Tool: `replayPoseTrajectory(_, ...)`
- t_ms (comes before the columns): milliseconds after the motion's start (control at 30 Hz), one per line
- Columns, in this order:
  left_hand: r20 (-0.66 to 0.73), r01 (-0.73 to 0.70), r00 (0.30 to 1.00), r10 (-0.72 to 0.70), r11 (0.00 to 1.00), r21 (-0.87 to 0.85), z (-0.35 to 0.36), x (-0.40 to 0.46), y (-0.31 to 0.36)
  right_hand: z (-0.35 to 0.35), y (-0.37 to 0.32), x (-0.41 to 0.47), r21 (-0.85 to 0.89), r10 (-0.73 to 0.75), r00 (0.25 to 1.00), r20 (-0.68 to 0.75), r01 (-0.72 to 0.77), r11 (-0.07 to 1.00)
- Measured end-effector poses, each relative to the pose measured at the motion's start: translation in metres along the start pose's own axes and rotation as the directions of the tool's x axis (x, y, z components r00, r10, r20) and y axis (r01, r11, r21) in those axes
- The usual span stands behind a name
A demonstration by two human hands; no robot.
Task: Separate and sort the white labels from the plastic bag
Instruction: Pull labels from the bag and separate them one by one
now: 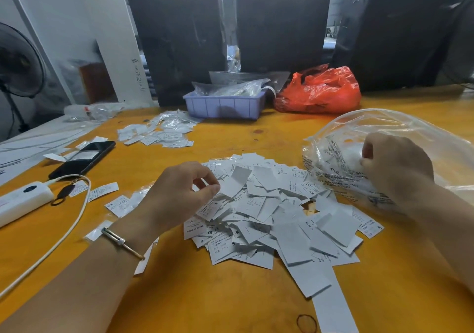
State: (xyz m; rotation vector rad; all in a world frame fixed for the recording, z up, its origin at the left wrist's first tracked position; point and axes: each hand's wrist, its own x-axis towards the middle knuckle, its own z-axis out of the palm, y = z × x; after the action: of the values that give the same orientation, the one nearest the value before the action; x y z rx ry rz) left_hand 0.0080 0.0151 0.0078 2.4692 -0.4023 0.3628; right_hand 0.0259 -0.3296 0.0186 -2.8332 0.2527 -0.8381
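Observation:
A big loose pile of white labels (269,214) lies on the orange table in front of me. My left hand (179,194) pinches one white label (237,184) at the pile's left top, lifting its edge. To the right lies a clear plastic bag (384,138) with printed text. My right hand (395,163) grips the bag's near side, fingers curled into the plastic. A smaller heap of labels (156,134) sits further back on the left.
A black phone (83,158) and a white power strip (23,199) with its cable lie at the left. A purple tray (223,106) and a red plastic bag (320,91) stand at the back, before dark wrapped packages. A rubber band (306,323) lies near the front edge.

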Motion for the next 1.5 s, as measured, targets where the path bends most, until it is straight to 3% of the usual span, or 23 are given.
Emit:
replayPoseTrajectory(300, 0.021, -0.001, 1.000, 0.001, 1.000, -0.006, 0.001, -0.001, 0.001, -0.007, -0.003, -0.001, 0.283, -0.100, 0.952, -0.288, 0.184, 0.941)
replayPoseTrajectory(433, 0.022, 0.004, 1.000, -0.003, 1.000, -0.016, 0.002, -0.002, 0.005, -0.013, -0.013, -0.006, 0.543, -0.065, 0.936, -0.347, 0.257, 0.799)
replayPoseTrajectory(533, 0.011, -0.030, 0.999, 0.032, 0.995, -0.097, 0.004, -0.004, 0.015, -0.022, -0.032, -0.018, 0.819, -0.031, 0.974, -0.225, 0.206, 0.536)
replayPoseTrajectory(633, 0.034, -0.054, 0.997, 0.066, 0.959, -0.277, 0.005, -0.006, 0.029, -0.030, -0.059, -0.036, 0.977, -0.093, 0.995, 0.025, -0.004, 0.212)
replayPoseTrajectory(800, 0.172, -0.007, 0.980, 0.099, 0.884, -0.467, 0.008, -0.012, 0.047, -0.031, -0.087, -0.063, 0.977, -0.263, 0.941, 0.214, -0.209, 0.047)
replayPoseTrajectory(967, 0.276, 0.007, 0.947, 0.163, 0.850, -0.527, 0.007, -0.016, 0.055, -0.031, -0.096, -0.074, 0.981, -0.389, 0.902, 0.189, -0.159, 0.108)
replayPoseTrajectory(1200, 0.277, 0.103, 0.958, 0.072, 0.817, -0.568, -0.002, -0.012, 0.048, -0.023, -0.086, -0.066, 0.961, -0.341, 0.920, 0.196, -0.111, 0.253)
replayPoseTrajectory(1267, 0.196, 0.145, 0.980, -0.029, 0.781, -0.608, -0.006, -0.009, 0.042, -0.017, -0.081, -0.062, 0.901, -0.338, 0.930, 0.146, 0.016, 0.434)
replayPoseTrajectory(1333, 0.135, 0.189, 0.982, -0.132, 0.728, -0.659, -0.007, -0.008, 0.038, -0.011, -0.078, -0.063, 0.719, -0.435, 0.891, 0.126, 0.220, 0.659)
replayPoseTrajectory(1400, 0.095, 0.212, 0.975, -0.203, 0.693, -0.689, -0.006, -0.006, 0.037, -0.006, -0.083, -0.067, 0.595, -0.548, 0.822, 0.158, 0.363, 0.717)
replayPoseTrajectory(1500, 0.070, 0.214, 0.969, -0.237, 0.661, -0.719, -0.005, -0.006, 0.039, 0.003, -0.094, -0.072, 0.493, -0.667, 0.720, 0.194, 0.516, 0.701)
